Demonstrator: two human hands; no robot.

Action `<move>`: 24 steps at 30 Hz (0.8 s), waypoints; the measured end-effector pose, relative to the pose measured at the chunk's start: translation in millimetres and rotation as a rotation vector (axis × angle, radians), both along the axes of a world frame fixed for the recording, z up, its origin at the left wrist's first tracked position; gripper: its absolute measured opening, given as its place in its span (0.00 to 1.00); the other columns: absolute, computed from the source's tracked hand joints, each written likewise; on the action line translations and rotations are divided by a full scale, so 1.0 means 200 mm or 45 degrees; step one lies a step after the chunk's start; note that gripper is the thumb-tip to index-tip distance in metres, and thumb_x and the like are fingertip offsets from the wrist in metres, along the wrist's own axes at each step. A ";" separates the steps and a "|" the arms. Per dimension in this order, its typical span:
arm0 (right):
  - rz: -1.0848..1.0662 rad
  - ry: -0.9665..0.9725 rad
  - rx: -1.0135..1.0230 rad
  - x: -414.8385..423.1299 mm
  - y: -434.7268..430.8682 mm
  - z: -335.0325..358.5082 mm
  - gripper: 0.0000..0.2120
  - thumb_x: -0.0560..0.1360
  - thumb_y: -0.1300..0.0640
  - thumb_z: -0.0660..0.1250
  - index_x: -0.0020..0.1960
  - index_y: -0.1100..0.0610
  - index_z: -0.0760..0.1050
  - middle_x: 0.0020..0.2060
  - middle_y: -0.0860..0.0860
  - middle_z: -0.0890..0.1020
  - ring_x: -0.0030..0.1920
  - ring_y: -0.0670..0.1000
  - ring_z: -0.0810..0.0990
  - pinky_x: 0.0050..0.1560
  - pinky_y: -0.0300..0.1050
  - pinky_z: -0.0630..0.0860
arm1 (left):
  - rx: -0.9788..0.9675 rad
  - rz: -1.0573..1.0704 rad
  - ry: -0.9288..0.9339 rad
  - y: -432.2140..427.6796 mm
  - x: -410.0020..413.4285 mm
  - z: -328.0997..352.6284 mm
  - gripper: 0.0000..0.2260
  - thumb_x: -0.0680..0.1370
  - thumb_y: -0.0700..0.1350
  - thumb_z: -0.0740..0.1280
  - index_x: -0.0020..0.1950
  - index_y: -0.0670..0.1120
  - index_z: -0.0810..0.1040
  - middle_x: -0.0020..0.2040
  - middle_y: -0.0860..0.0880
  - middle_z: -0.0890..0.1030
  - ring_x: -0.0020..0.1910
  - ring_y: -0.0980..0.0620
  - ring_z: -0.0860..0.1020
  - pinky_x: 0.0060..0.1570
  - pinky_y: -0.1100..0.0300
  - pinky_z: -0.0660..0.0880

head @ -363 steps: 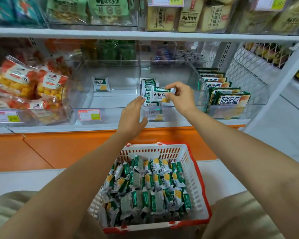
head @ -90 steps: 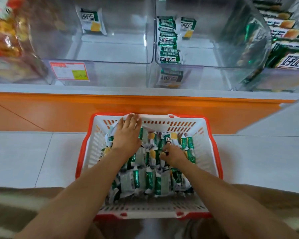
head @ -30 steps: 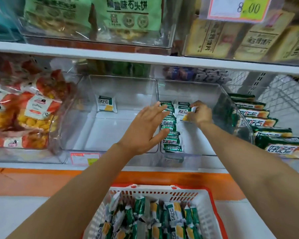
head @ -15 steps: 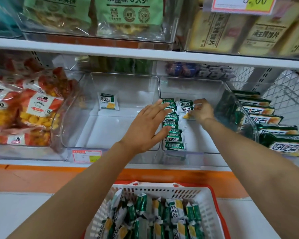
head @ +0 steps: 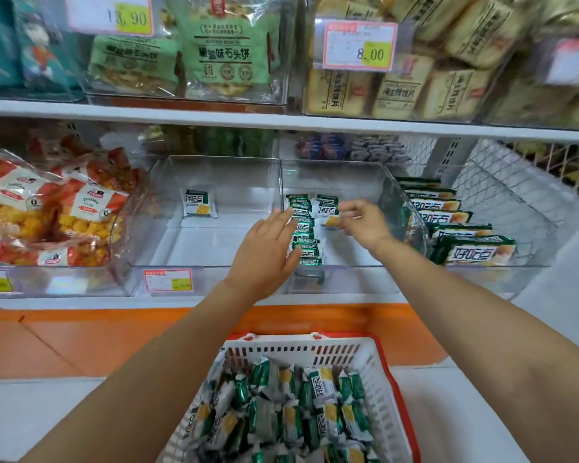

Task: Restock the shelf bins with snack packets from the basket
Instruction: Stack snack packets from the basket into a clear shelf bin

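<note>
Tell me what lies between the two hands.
In the head view, a row of green packets and a single packet beside it lie between left hand and right hand.

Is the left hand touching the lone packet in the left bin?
Apart. Head view shows bare bin floor between the left hand and the lone packet.

We see bare floor in the right bin, right of the packet row and in front of the packet our right hand pinches. The upper shelf limits entry from above. The left bin holds one lone packet at its back.
</note>
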State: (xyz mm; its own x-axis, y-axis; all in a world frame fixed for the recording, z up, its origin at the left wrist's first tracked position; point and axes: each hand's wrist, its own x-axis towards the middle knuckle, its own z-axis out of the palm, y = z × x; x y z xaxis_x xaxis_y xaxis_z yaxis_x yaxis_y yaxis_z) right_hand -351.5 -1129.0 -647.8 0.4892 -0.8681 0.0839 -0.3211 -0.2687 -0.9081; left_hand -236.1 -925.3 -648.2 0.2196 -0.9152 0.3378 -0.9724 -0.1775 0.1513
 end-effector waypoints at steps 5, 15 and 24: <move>0.127 -0.123 0.026 -0.11 0.27 0.06 0.06 0.77 0.68 0.64 0.51 0.61 0.78 0.35 0.53 0.79 0.29 0.45 0.77 0.32 0.35 0.74 | 0.047 0.020 -0.005 0.13 -0.15 -0.04 0.26 0.82 0.55 0.47 0.73 0.44 0.70 0.77 0.44 0.64 0.75 0.43 0.63 0.74 0.48 0.59; 0.396 -0.041 -0.127 -0.35 0.75 -0.21 0.05 0.78 0.64 0.65 0.51 0.58 0.78 0.37 0.54 0.82 0.33 0.44 0.80 0.38 0.38 0.78 | 0.031 0.009 -0.077 0.39 -0.35 -0.39 0.21 0.75 0.47 0.55 0.63 0.42 0.76 0.62 0.41 0.77 0.62 0.39 0.74 0.63 0.43 0.70; 0.402 0.524 0.133 -0.44 0.84 -0.84 0.08 0.79 0.59 0.66 0.56 0.59 0.78 0.50 0.54 0.82 0.50 0.53 0.80 0.53 0.49 0.77 | 0.644 0.172 -0.018 0.43 -0.24 -0.78 0.30 0.83 0.55 0.54 0.81 0.47 0.47 0.81 0.46 0.50 0.80 0.45 0.48 0.77 0.47 0.45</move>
